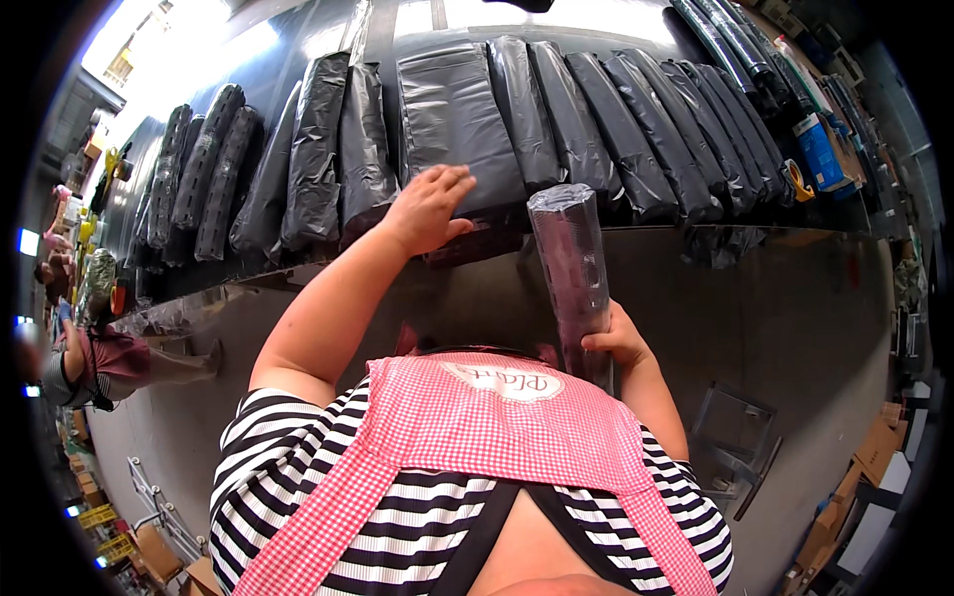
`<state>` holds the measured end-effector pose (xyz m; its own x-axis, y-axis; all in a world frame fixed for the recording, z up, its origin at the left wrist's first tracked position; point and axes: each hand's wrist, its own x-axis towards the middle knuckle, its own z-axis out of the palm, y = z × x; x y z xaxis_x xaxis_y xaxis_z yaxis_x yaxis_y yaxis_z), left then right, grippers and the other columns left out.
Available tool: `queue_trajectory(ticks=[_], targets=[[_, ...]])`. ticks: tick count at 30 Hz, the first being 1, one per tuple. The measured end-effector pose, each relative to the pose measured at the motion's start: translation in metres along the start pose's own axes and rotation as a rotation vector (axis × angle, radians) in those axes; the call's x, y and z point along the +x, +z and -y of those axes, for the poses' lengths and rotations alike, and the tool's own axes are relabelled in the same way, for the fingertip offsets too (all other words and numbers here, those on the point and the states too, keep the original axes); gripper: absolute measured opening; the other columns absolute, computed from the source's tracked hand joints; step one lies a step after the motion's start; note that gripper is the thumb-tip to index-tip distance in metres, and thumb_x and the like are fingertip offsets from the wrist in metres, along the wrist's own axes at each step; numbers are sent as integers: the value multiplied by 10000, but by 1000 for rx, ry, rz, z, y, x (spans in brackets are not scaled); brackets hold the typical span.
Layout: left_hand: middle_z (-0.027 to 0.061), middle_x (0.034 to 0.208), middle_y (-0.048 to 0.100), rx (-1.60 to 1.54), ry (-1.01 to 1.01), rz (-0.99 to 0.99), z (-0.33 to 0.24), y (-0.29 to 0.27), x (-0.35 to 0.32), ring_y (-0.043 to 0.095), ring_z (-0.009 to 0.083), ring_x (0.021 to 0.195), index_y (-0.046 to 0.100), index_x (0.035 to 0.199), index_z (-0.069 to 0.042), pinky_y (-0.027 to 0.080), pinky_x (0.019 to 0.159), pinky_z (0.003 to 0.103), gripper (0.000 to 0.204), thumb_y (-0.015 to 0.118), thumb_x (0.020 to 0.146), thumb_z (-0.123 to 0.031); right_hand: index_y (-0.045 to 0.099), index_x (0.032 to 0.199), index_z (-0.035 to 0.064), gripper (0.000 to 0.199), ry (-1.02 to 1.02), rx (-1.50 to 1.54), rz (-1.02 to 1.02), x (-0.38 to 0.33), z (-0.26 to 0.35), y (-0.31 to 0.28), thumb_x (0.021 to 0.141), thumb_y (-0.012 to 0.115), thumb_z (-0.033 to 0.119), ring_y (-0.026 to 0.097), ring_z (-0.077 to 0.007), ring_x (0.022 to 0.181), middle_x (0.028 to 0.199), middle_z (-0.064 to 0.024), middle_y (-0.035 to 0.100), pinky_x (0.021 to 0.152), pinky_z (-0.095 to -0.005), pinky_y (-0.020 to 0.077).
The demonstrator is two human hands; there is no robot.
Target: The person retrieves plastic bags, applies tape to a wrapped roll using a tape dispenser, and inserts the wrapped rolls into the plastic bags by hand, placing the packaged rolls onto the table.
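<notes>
A row of long black plastic-wrapped packages lies across the dark table. My left hand is at the near end of the widest package, fingers stretched out and holding nothing. Whether it presses on the wrap or hovers just above, I cannot tell. In my right hand is a long roll wrapped in shiny clear plastic film, gripped by its lower part close to my apron. The roll stands nearly upright, its top end reaching the table's near edge. Narrower black packages lie right of the wide one.
Film-wrapped dark rolls lie at the table's left. Longer rolls rest at the far right, near a blue box and a yellow tape roll. Another person stands left. A low cart is on the floor at right.
</notes>
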<state>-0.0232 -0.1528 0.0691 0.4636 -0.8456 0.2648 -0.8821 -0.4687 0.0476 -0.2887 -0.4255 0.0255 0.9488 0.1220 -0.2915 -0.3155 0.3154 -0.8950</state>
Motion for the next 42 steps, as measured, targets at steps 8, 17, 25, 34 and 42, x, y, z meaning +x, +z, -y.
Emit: queue_trajectory(ticks=[8, 17, 25, 34, 42], targets=[[64, 1038, 632, -122, 57, 70, 3, 23, 6, 613, 295, 959, 677, 1045, -53, 510, 856, 383, 242, 691, 845, -188, 514, 1298, 23, 772, 7, -14, 13, 1, 7, 21, 619, 859, 153, 600, -181, 1043, 1142, -63, 628, 946, -337, 475], [-11, 816, 665, -1178, -460, 278, 52, 2, 32, 587, 59, 751, 699, 961, -9, 486, 718, 228, 104, 680, 906, -96, 492, 1327, 30, 821, -7, -706, -246, 40, 20, 70, 650, 840, 337, 648, -291, 1056, 1131, -180, 667, 940, -368, 488], [123, 887, 624, -604, -122, -236, 21, -35, 20, 637, 352, 834, 669, 898, -55, 528, 754, 402, 91, 656, 809, -51, 552, 1205, -11, 678, 16, -740, -315, 60, 35, 73, 721, 811, 387, 664, -266, 994, 1070, -179, 683, 892, -353, 501], [163, 882, 617, -378, -303, -526, 100, -2, 81, 624, 368, 867, 639, 861, -12, 508, 766, 411, 80, 617, 791, -43, 535, 1172, -78, 630, 67, -402, -196, 189, 83, 114, 836, 751, 409, 634, -192, 904, 1035, -153, 648, 790, -348, 527], [124, 874, 603, -796, -454, -479, 93, 15, 48, 627, 255, 789, 629, 887, -2, 499, 734, 324, 110, 599, 781, 5, 626, 1016, 26, 291, -287, -1222, -524, 238, 107, 71, 855, 680, 263, 676, -288, 917, 933, -151, 677, 747, -402, 552]])
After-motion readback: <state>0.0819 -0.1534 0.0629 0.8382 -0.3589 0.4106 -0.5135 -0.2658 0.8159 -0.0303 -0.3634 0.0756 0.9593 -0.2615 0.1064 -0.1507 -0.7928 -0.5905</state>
